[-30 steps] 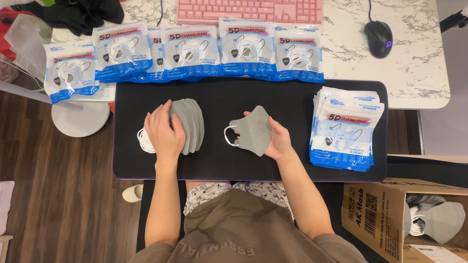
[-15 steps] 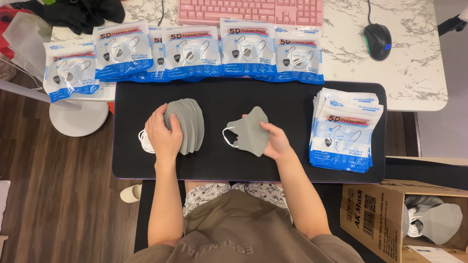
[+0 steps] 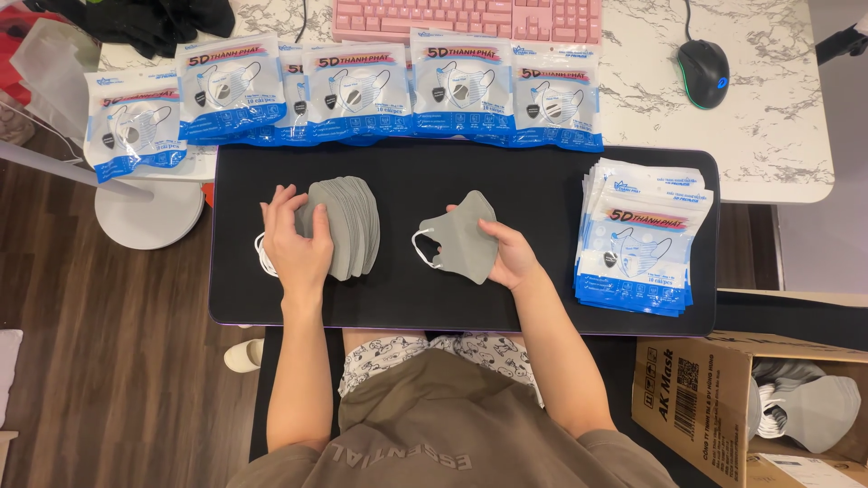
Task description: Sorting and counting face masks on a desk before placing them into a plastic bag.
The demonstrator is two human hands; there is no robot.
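A fanned stack of grey face masks (image 3: 348, 224) lies on the left part of a black mat (image 3: 542, 298). My left hand (image 3: 295, 244) rests on the stack's left side, fingers spread over it, with white ear loops showing beneath. My right hand (image 3: 511, 256) holds a single grey mask (image 3: 463, 237) by its right edge near the mat's middle; its white ear loop hangs to the left.
A pile of blue-and-white mask packets (image 3: 640, 237) sits on the mat's right end. A row of similar packets (image 3: 362, 90) lines the marble table's edge, with a pink keyboard (image 3: 470, 16) and black mouse (image 3: 703, 72) behind. A cardboard box (image 3: 696, 407) with grey masks stands at lower right.
My right hand has shifted the single mask slightly, turning it a little. The left hand stays on the stack.
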